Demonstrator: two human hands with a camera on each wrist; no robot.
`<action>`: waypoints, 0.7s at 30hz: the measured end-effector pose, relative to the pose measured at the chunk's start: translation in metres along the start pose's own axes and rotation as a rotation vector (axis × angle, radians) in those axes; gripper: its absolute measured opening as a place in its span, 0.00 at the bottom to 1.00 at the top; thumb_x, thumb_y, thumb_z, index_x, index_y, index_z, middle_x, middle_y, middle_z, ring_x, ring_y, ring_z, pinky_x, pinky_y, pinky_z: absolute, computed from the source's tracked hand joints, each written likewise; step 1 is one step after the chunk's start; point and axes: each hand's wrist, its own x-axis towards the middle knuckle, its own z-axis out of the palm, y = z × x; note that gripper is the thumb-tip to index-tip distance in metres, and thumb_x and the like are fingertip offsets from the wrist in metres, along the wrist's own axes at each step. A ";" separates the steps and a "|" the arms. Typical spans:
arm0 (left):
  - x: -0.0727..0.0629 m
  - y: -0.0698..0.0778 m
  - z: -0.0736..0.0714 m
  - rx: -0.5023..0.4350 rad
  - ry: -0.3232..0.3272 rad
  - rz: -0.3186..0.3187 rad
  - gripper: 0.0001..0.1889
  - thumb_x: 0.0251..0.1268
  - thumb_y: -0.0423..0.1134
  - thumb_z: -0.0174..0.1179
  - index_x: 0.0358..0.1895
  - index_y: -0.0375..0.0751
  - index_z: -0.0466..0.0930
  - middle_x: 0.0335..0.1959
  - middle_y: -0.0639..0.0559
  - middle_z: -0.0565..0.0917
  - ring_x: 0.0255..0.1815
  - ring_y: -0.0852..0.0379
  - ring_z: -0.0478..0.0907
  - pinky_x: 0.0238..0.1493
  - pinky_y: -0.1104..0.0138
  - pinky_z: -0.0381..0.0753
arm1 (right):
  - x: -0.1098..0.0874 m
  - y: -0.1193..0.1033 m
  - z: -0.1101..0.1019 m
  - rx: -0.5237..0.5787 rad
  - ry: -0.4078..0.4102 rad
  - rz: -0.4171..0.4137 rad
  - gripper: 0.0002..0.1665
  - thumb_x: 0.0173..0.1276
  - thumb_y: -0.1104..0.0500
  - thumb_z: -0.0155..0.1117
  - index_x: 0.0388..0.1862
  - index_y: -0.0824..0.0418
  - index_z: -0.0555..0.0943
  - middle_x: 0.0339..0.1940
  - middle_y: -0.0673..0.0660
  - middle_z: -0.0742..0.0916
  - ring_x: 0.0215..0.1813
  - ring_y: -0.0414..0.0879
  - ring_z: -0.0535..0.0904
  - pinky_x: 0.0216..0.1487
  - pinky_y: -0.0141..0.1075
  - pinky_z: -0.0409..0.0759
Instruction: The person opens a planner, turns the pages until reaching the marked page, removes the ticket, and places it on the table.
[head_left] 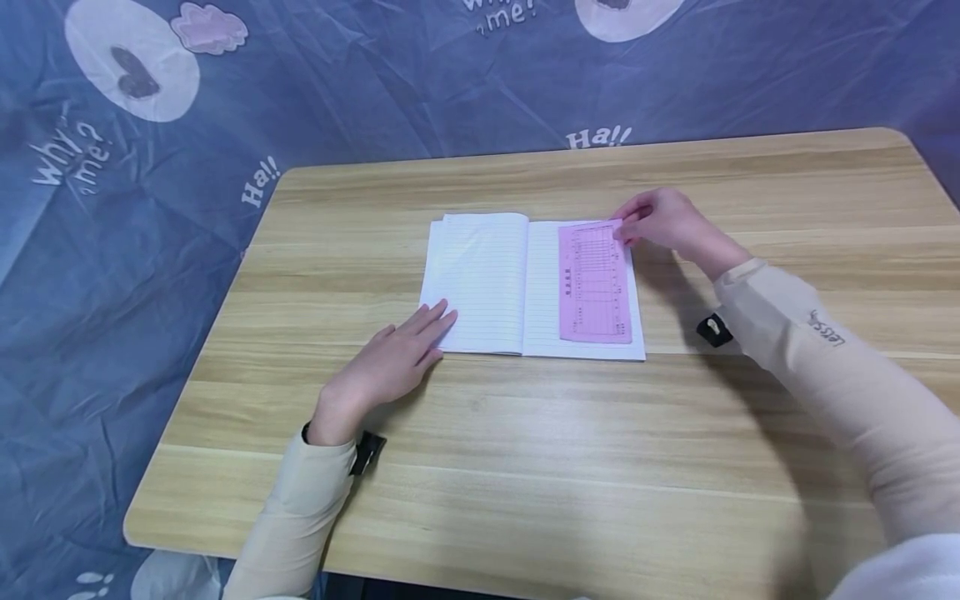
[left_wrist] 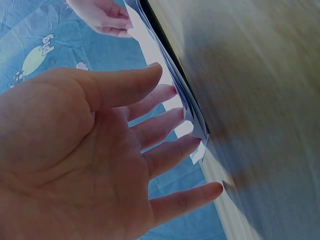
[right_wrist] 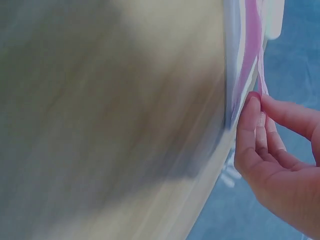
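Note:
An open notebook (head_left: pixel 483 275) with lined white pages lies on the wooden table (head_left: pixel 540 467). On its right page is a pink printed slip (head_left: pixel 596 283). My right hand (head_left: pixel 663 223) pinches the slip's upper right corner between thumb and fingers. In the right wrist view that pink slip (right_wrist: pixel 261 75) rises from the page where the right hand (right_wrist: pixel 280 142) holds it. My left hand (head_left: pixel 392 357) rests with straight, spread fingers at the lower left corner of the notebook. Seen from the left wrist, the left hand (left_wrist: pixel 115 145) touches the page edges (left_wrist: pixel 187 100) with its fingertips.
Behind the table hangs a blue printed cloth (head_left: pixel 420 83), which also runs down the left side. Black clips (head_left: pixel 367 452) are fixed at both sleeve cuffs. The table's rounded left edge (head_left: pixel 202 358) lies beyond the left arm.

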 end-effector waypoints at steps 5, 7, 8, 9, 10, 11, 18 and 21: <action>0.000 0.001 0.000 -0.003 -0.002 -0.004 0.29 0.79 0.42 0.45 0.79 0.47 0.52 0.80 0.50 0.49 0.79 0.49 0.46 0.71 0.40 0.52 | -0.004 0.017 -0.025 -0.052 -0.003 0.018 0.24 0.66 0.66 0.66 0.56 0.77 0.74 0.29 0.48 0.83 0.28 0.37 0.80 0.31 0.28 0.80; 0.000 0.000 0.000 -0.002 -0.002 -0.003 0.29 0.79 0.42 0.45 0.79 0.46 0.52 0.80 0.49 0.49 0.79 0.49 0.46 0.71 0.40 0.52 | -0.008 0.024 -0.036 -0.070 0.001 0.027 0.25 0.66 0.65 0.67 0.57 0.77 0.74 0.28 0.47 0.83 0.28 0.36 0.80 0.31 0.28 0.80; 0.000 0.000 0.000 -0.001 -0.002 -0.003 0.29 0.79 0.42 0.45 0.79 0.46 0.52 0.80 0.49 0.49 0.79 0.49 0.46 0.71 0.40 0.52 | -0.010 0.027 -0.041 -0.075 -0.001 0.030 0.25 0.66 0.64 0.67 0.57 0.77 0.73 0.28 0.46 0.83 0.28 0.36 0.80 0.31 0.28 0.80; 0.000 0.000 0.000 0.000 -0.001 -0.003 0.29 0.79 0.42 0.45 0.79 0.46 0.52 0.80 0.49 0.49 0.79 0.49 0.46 0.71 0.40 0.52 | -0.012 0.030 -0.046 -0.080 -0.002 0.033 0.26 0.66 0.64 0.67 0.58 0.77 0.73 0.27 0.46 0.83 0.28 0.36 0.80 0.32 0.29 0.80; -0.001 -0.001 0.001 0.001 0.000 -0.002 0.29 0.79 0.42 0.45 0.79 0.46 0.52 0.80 0.49 0.49 0.79 0.49 0.46 0.71 0.40 0.52 | -0.014 0.033 -0.051 -0.085 -0.003 0.037 0.26 0.66 0.64 0.67 0.58 0.78 0.73 0.27 0.46 0.84 0.28 0.36 0.81 0.32 0.29 0.81; -0.001 -0.001 0.001 0.003 0.002 0.001 0.29 0.79 0.42 0.45 0.79 0.46 0.52 0.80 0.49 0.50 0.79 0.48 0.47 0.71 0.40 0.52 | -0.016 0.036 -0.056 -0.096 -0.003 0.037 0.27 0.66 0.64 0.67 0.58 0.78 0.73 0.27 0.45 0.84 0.29 0.36 0.81 0.32 0.29 0.80; -0.004 0.000 0.000 0.001 0.006 0.011 0.29 0.79 0.42 0.46 0.78 0.44 0.53 0.79 0.48 0.50 0.78 0.48 0.47 0.71 0.40 0.53 | -0.030 0.048 -0.082 -0.116 -0.012 0.038 0.28 0.65 0.64 0.68 0.59 0.80 0.72 0.28 0.44 0.84 0.29 0.35 0.82 0.33 0.28 0.80; -0.004 0.000 -0.001 -0.004 0.007 0.015 0.29 0.79 0.42 0.46 0.78 0.44 0.53 0.79 0.48 0.50 0.78 0.47 0.47 0.71 0.40 0.54 | -0.032 0.052 -0.088 -0.115 -0.011 0.043 0.27 0.66 0.65 0.67 0.58 0.80 0.72 0.27 0.44 0.84 0.29 0.35 0.82 0.33 0.29 0.81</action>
